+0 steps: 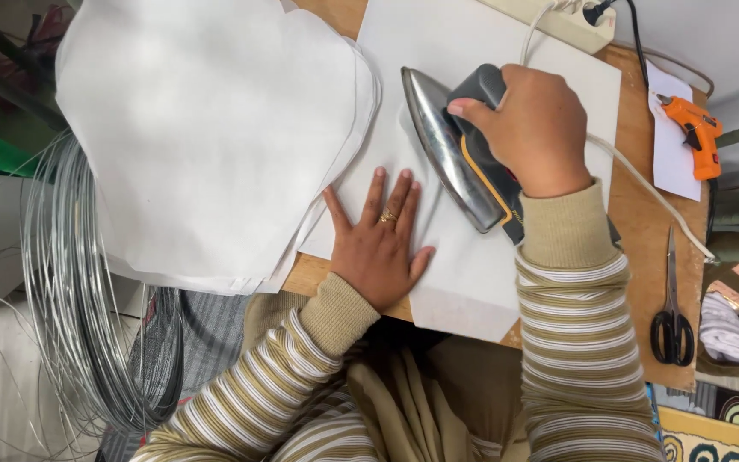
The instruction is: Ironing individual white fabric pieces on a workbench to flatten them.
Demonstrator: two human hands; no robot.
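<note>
My right hand (530,127) grips the dark handle of an electric iron (451,147), which is tilted with its shiny soleplate facing left over a white sheet of fabric (472,282). My left hand (380,246), with a ring on one finger, lies flat with fingers spread on that white sheet, just left of the iron. A stack of white cut pieces (215,137) lies to the left of both hands, overlapping the sheet's edge.
A wooden board (643,214) carries the work. An orange glue gun (696,133) and black scissors (671,316) lie at the right. A white power strip (570,21) sits at the top. Coiled metal wire (70,282) hangs at the left.
</note>
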